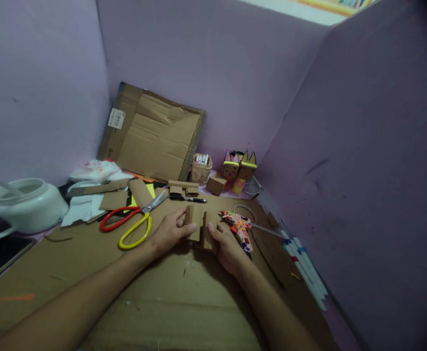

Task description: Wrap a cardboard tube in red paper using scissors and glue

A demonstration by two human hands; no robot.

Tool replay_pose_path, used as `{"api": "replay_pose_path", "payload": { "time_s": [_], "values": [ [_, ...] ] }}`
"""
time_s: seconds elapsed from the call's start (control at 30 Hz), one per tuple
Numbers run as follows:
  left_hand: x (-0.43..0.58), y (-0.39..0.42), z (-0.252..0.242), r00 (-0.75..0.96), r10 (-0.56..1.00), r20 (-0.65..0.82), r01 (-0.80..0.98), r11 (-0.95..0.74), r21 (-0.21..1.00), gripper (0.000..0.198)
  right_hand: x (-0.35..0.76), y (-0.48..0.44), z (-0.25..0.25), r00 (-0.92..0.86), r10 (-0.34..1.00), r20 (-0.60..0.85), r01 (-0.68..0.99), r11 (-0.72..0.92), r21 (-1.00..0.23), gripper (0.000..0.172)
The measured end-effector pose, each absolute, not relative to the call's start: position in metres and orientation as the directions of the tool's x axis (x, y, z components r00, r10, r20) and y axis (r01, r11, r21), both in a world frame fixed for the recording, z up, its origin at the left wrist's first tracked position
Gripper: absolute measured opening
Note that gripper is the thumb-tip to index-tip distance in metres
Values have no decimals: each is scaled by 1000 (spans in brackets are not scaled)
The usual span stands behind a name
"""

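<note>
Head view: both hands meet at the middle of a cardboard sheet (pixel 162 302) that covers the work surface. Left hand (pixel 169 233) is closed on the left side of a small cardboard piece (pixel 198 225), thumb on top, fingers curled against its edge. Right hand (pixel 226 248) grips the same piece from the right, fingers wrapped around its lower right part. The piece stands up off the sheet between the two hands, folded or layered; exact shape hard to tell.

Just left of the left hand lie scissors (pixel 133 222) with red and yellow handles, blades pointing up-right. Just right of the right hand is a patterned glue gun (pixel 240 226), touching or nearly touching the knuckles, cord trailing right. Behind the hands a black pen (pixel 187 198) lies flat near loose cardboard scraps (pixel 183 186). Farther back: a big flattened carton (pixel 151 131) leaning on the purple wall, a small basket of markers (pixel 200 168), two cardboard figures (pixel 240 169) with pointed ears. White kettle (pixel 25 204) at far left. Several marker pens (pixel 304 268) lie along the right wall.
</note>
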State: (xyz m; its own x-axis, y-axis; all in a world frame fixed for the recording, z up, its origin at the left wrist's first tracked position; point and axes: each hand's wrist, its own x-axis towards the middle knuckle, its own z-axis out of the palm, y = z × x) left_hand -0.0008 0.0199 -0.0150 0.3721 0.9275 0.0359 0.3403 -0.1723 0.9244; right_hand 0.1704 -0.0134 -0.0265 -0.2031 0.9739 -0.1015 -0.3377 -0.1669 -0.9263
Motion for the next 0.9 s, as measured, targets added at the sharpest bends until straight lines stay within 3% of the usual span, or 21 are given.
{"api": "replay_pose_path", "payload": {
  "time_s": [0.13, 0.27, 0.53, 0.63, 0.77, 0.9],
  "values": [
    [-5, 23, -15, 250, 964, 89, 545, -216, 810, 56, 168, -15, -22, -166, 983, -81, -376, -139, -916, 34],
    [-7, 24, -13, 197, 975, 103, 694, -213, 688, 53, 164, -18, -15, -218, 976, 4, -407, -88, -909, 44],
    [-7, 16, -1, 251, 962, 110, 750, -265, 606, 49, 168, -15, -28, -117, 990, -83, -431, -126, -893, 54],
    [-6, 13, 3, 217, 968, 129, 793, -251, 555, 50, 168, -15, -30, -158, 986, -50, -404, -110, -908, 53],
    [-14, 36, 9, 124, 978, 168, 875, -188, 447, 39, 167, -15, -32, -200, 978, 62, -351, -12, -936, 52],
    [-22, 93, 18, 167, 973, 163, 933, -209, 292, 33, 169, -16, -35, -151, 987, 47, -353, -9, -936, 60]
  ]
}}
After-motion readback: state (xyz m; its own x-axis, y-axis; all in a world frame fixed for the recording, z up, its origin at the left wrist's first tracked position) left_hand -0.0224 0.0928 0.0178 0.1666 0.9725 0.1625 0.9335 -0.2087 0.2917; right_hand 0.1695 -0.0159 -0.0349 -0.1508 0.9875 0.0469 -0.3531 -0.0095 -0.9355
